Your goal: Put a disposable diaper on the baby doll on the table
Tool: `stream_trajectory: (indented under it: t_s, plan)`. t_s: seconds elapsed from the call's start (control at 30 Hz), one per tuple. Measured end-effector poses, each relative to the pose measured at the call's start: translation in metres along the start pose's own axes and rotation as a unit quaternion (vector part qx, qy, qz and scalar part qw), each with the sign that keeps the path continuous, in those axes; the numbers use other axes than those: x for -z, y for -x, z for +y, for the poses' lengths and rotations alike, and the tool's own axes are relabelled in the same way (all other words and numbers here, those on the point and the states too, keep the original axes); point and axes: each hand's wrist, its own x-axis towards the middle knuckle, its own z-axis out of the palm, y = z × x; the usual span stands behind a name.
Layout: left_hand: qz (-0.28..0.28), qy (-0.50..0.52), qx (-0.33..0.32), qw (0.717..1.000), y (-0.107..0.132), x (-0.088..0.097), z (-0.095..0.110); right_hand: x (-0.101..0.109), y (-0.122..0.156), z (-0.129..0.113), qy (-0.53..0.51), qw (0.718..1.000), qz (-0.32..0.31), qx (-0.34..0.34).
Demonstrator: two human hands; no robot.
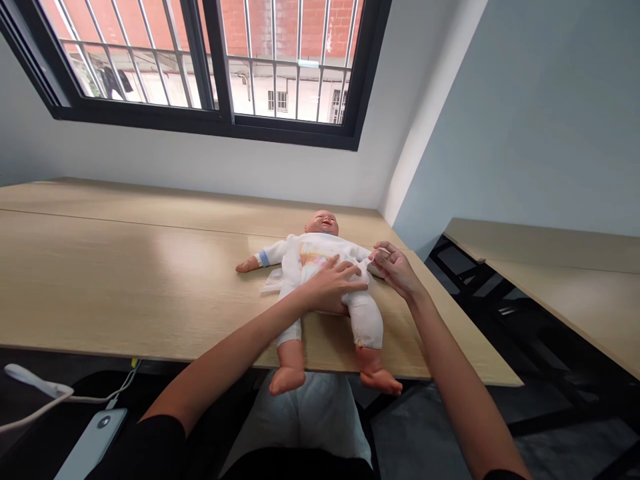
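Observation:
A baby doll (367, 320) in white clothes with blue cuffs lies on its back, its head toward the window and its feet over the table's near edge. Around its middle is a white diaper (307, 257) with a yellow and pink print; one loose side flap (272, 283) lies out on the left. My left hand (334, 283) presses on the doll's belly over the diaper, fingers spread. At the doll's hip on the right, my right hand (390, 265) pinches a thin white edge that looks like the diaper's other side flap. My left hand hides part of the diaper.
The doll lies on a pale wooden table (125, 287) beneath a barred window (220, 67). Another wooden table (565, 273) stands to the right, beyond a gap. A white power bank (93, 447) with a cable (75, 398) is at the lower left, below table height.

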Motion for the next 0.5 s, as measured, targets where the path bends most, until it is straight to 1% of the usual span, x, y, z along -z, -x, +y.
stream_trajectory:
  t_s: [0.13, 0.2, 0.27, 0.33, 0.4, 0.5]
  plan:
    - [0.006, 0.029, -0.002, 1.000, 0.003, 0.004, -0.006, -0.008, 0.004, 0.000, -0.010, 0.998, -0.065, -0.024]
    - [0.006, 0.060, 0.013, 0.998, 0.006, 0.009, -0.014, -0.009, 0.004, 0.000, -0.007, 0.996, -0.087, -0.034]
    - [0.005, 0.098, 0.039, 0.994, 0.010, 0.016, -0.023, -0.010, 0.004, 0.001, -0.006, 0.995, -0.094, -0.036]
    - [0.000, 0.132, 0.070, 0.989, 0.013, 0.022, -0.031, -0.010, 0.003, 0.003, -0.006, 0.996, -0.087, -0.032]
    - [-0.013, 0.149, 0.100, 0.984, 0.013, 0.024, -0.036, -0.009, 0.002, 0.003, -0.005, 0.998, -0.066, -0.019]
    - [-0.023, 0.134, 0.138, 0.981, 0.011, 0.021, -0.037, -0.006, 0.002, 0.000, 0.002, 1.000, -0.019, 0.010]
